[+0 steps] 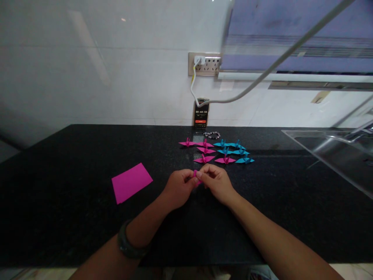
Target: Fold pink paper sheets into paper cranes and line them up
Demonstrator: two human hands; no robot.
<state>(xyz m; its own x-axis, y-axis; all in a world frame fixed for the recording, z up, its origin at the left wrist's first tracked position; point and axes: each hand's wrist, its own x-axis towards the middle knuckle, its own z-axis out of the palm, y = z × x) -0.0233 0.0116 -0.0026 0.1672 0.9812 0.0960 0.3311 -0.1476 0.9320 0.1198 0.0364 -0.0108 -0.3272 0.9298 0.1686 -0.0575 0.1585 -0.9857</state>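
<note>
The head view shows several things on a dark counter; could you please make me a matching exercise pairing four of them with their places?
Things:
1. flat pink sheet
2. folded pink piece
3. blue cranes
4. phone

Places:
A. propped upright against the wall
B. pinched between the left hand and right hand
C. lying on the counter, left of both hands
D. grouped right of the pink cranes

Pairs: 1-C; 2-B; 3-D; 4-A.
</note>
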